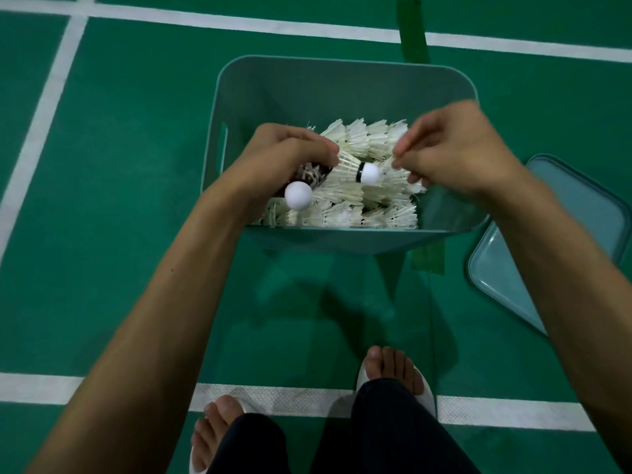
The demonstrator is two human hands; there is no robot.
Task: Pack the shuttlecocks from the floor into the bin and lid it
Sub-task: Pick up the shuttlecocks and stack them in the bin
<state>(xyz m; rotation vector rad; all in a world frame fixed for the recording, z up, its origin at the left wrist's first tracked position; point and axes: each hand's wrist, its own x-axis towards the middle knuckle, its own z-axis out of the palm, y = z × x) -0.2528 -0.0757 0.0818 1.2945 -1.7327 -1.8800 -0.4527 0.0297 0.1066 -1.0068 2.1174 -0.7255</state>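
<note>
Just above the bin (pixel 342 63), left hand (pixel 284 155) grips a white-feathered, black-banded shuttlecock (pixel 349 165) — right hand (pixel 455 152) grip unclear.

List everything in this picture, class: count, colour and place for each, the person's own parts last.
Bin: one, grey-teal, on the floor, centre.
Packed shuttlecocks: many, white, rowed inside the bin.
Held shuttlecock: one, white, black band, above the pile.
Lid: one, pale teal, on the floor right of the bin.
Court lines: several, white, across the green floor.
Slippers: two, white, bottom of view.
Left hand: one, grips the held shuttlecock.
Right hand: one, fingers curled over the pile; grip unclear.
</note>
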